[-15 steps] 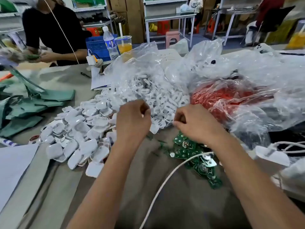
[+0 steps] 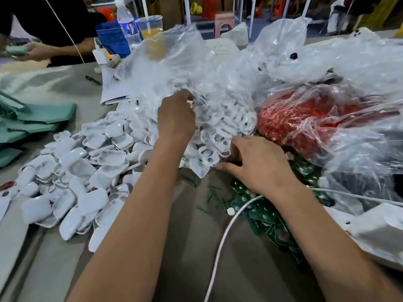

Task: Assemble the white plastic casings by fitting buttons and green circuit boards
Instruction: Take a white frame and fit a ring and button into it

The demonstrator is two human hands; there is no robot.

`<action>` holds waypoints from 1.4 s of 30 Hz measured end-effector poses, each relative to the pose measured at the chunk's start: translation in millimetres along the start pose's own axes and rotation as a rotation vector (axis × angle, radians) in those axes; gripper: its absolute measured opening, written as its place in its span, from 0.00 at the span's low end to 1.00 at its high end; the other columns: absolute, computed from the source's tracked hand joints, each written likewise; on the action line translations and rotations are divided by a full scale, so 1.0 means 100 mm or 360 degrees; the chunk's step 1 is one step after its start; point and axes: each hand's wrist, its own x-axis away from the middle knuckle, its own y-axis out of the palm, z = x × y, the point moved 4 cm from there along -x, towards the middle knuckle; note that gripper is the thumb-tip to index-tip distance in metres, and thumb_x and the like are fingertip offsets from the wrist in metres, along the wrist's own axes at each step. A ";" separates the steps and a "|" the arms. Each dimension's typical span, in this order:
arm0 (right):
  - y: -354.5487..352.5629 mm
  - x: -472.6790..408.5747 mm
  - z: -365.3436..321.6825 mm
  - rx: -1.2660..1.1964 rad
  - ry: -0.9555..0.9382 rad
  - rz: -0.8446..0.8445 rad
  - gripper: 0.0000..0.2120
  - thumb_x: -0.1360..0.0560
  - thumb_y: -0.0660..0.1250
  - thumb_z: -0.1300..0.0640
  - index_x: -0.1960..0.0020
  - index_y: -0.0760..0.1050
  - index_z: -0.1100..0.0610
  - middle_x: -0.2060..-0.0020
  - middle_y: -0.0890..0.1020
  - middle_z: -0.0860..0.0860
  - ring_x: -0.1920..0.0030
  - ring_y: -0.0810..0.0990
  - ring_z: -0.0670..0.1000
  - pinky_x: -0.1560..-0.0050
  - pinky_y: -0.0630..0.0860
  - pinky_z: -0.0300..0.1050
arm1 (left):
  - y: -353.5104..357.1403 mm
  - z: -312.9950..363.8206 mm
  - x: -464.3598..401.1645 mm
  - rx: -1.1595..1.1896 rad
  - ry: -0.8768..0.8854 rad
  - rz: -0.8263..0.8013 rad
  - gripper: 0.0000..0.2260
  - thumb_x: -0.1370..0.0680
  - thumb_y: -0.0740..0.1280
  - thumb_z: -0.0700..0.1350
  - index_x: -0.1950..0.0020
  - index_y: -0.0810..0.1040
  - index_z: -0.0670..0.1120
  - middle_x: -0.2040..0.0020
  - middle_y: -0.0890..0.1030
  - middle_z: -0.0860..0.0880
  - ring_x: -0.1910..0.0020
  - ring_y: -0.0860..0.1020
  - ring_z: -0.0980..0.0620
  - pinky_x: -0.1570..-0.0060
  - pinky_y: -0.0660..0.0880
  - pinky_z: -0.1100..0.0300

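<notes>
my left hand [image 2: 176,118] up in the white casings [image 2: 220,125] bag, fingers pinching a small white piece [image 2: 190,102], right hand [image 2: 255,164] spread loose by the green boards [image 2: 261,214] — heaps all over the surface [image 2: 239,269]

Pink stool [image 2: 224,23] and white table legs [image 2: 250,16] behind the worktable [image 2: 65,88].

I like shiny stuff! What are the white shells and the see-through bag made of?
White shells: likely hard plastic, glossy, since light glints off their smooth curves. See-through bag: thin plastic film, crinkled and shiny with creases.
</notes>
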 end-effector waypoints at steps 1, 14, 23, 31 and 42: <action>-0.02 0.01 -0.01 -0.0035 0.0007 0.0035 0.22 0.26 0.68 0.29 0.54 0.73 0.49 0.60 0.76 0.45 0.57 0.76 0.51 0.61 0.70 0.47 | 0.03 -0.02 -0.02 -0.0029 0.0016 -0.0036 0.17 0.22 0.63 0.34 0.38 0.82 0.48 0.47 0.85 0.44 0.47 0.83 0.42 0.49 0.79 0.53; -0.18 0.10 -0.01 -0.0425 0.0151 0.0373 0.12 0.21 0.72 0.44 0.54 0.83 0.53 0.63 0.83 0.47 0.61 0.81 0.48 0.57 0.83 0.49 | -0.22 0.05 -0.03 -0.0054 0.0071 0.0104 0.06 0.25 0.77 0.48 0.57 0.82 0.49 0.57 0.83 0.47 0.55 0.81 0.46 0.54 0.74 0.57; -0.78 0.19 -0.04 -0.0122 0.0133 -0.0168 0.11 0.20 0.71 0.45 0.48 0.80 0.53 0.55 0.83 0.50 0.55 0.83 0.52 0.49 0.83 0.52 | -0.64 0.45 0.13 0.0296 0.0148 0.0938 0.11 0.28 0.59 0.48 0.63 0.70 0.40 0.69 0.67 0.45 0.70 0.65 0.55 0.64 0.60 0.51; -1.83 0.28 0.86 0.0563 0.0509 -0.0731 0.21 0.21 0.71 0.47 0.67 0.82 0.57 0.77 0.82 0.48 0.74 0.81 0.49 0.71 0.72 0.41 | 0.23 1.65 0.48 0.0520 0.0635 -0.0313 0.09 0.36 0.63 0.44 0.68 0.65 0.40 0.71 0.65 0.41 0.70 0.77 0.47 0.73 0.70 0.54; -1.23 0.52 1.83 0.0569 0.0884 -0.1795 0.30 0.29 0.81 0.46 0.35 0.78 0.63 0.44 0.86 0.61 0.50 0.88 0.60 0.43 0.84 0.59 | 1.22 2.57 0.74 -0.0241 0.1319 -0.0656 0.10 0.24 0.69 0.38 0.47 0.85 0.49 0.50 0.83 0.44 0.58 0.81 0.45 0.55 0.78 0.54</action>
